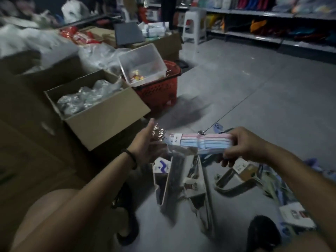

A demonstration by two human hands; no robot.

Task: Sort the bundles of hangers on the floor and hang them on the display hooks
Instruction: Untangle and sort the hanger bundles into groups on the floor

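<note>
While both forearms reach forward, the hanger bundle [198, 143] lies level, right of the cardboard box [101, 113]. The right hand [243, 144] curls round its end. The left hand [145, 142] meets the hooks, thumb raised; grip unclear.

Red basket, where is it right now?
In the head view, the red basket stands on the floor near mid-frame, just right of the open cardboard box, with a clear tub resting in its top.
</note>
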